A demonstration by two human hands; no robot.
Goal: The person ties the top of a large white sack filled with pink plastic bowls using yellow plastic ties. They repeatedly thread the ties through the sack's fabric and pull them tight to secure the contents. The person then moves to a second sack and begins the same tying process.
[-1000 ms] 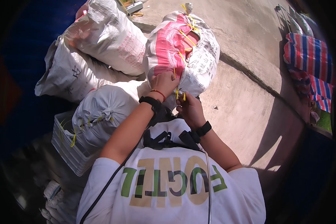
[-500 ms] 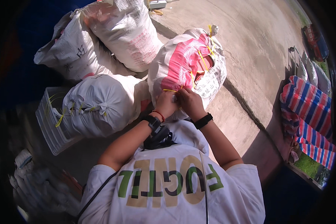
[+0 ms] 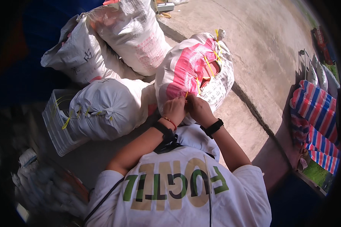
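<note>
A bulging white woven sack (image 3: 170, 68) with a broad pink band (image 3: 182, 72) stands in front of me. Its slit-like mouth is laced with yellow ties (image 3: 208, 66), and reddish contents (image 3: 213, 69) show through a gap. At the near end of that seam, my left hand (image 3: 174, 109) and my right hand (image 3: 199, 109) meet, fingers pinched together. A short yellow tie (image 3: 186, 94) pokes up between the fingertips, and the rest of it is hidden by my fingers. Both hands rest against the sack's cloth.
Left of the sack lies another tied white sack (image 3: 106, 108) beside a clear plastic crate (image 3: 60, 140). Two tall filled sacks (image 3: 134, 38) (image 3: 77, 56) stand behind it. Striped red, white and blue sheeting (image 3: 316, 109) is at the right. A crack (image 3: 254, 109) crosses the concrete floor.
The yellow tie that stretched out to the left now stands up between my fingertips. My left hand has turned and closed in toward the right one. The whole view has shifted slightly.
</note>
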